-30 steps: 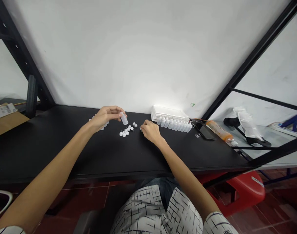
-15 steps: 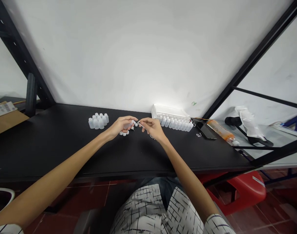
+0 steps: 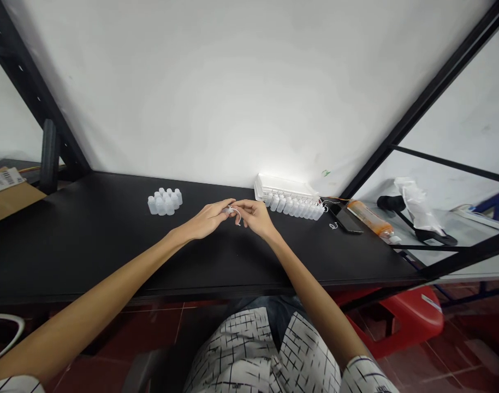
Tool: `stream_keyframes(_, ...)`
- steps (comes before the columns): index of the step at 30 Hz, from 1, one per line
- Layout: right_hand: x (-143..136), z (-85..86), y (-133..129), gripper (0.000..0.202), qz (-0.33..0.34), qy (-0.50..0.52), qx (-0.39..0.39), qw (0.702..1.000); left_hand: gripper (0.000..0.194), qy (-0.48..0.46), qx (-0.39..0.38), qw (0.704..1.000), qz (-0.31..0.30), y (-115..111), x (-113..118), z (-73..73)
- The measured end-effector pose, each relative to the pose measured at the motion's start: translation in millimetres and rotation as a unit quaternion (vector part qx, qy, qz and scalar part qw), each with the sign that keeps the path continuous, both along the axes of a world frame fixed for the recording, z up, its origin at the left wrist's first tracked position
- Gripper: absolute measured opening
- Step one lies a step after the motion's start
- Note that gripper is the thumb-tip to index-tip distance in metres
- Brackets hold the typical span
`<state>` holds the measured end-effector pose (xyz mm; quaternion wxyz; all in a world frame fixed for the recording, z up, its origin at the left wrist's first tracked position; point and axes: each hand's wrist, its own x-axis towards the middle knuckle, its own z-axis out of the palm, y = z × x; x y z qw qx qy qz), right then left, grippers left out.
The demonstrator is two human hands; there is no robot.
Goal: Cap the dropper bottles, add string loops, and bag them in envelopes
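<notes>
Blank white wall (image 3: pixel 225 98) rises behind the black tabletop (image 3: pixel 110 240) where I sit, with a cluster of small bottles (image 3: pixel 164 202) standing well to my left and a row of bottles (image 3: pixel 295 207) on my right, in front of a white stack (image 3: pixel 282 184). Between them, just above the tabletop, is what looks like a translucent bottle (image 3: pixel 226 210), mostly hidden by my fingers. It looks slick, so I judge it could slip if I slacken my hold while tugging at its end; the thin white strip (image 3: pixel 238 217) could twist or spring loose if I bend it too sharply. My left hand (image 3: pixel 207 219) is closed around the bottle, thumb and fingers drawn together with hardly any gap. My right hand (image 3: pixel 253 216) pinches the strip at the fingertips, its curl hanging below; whether both fingertips touch, I can't tell.
</notes>
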<state>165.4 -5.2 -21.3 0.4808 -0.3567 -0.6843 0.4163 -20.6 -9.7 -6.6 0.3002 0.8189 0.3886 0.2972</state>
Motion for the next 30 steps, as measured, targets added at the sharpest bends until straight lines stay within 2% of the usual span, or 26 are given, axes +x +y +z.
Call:
stream_keyframes(6,1.1,1.1,0.5,0.028,0.002,0.022,-0.011,1.0,0.059,0.03,0.063,0.998,0.011,1.2,2.6,-5.6)
stream_keyframes(14,0.7,-2.1,-0.8,0.022,-0.015,-0.03,0.016,0.999,0.062,0.031,0.069,0.997,0.021,2.4,3.6,-9.8)
stream_keyframes(19,3.4,-5.1,-0.4,0.027,0.001,-0.06,0.019,0.998,0.059,0.023,0.079,0.996,0.019,4.0,1.7,-12.3)
stream_keyframes(25,8.8,2.5,-3.0,0.036,0.046,-0.05,-0.024,0.997,0.057,0.037,0.107,0.993,0.021,2.4,1.0,-13.0)
stream_keyframes(30,7.8,8.3,-6.8,0.042,0.037,-0.043,-0.02,0.998,0.053,0.041,0.133,0.99,0.006,-1.1,2.8,-11.6)
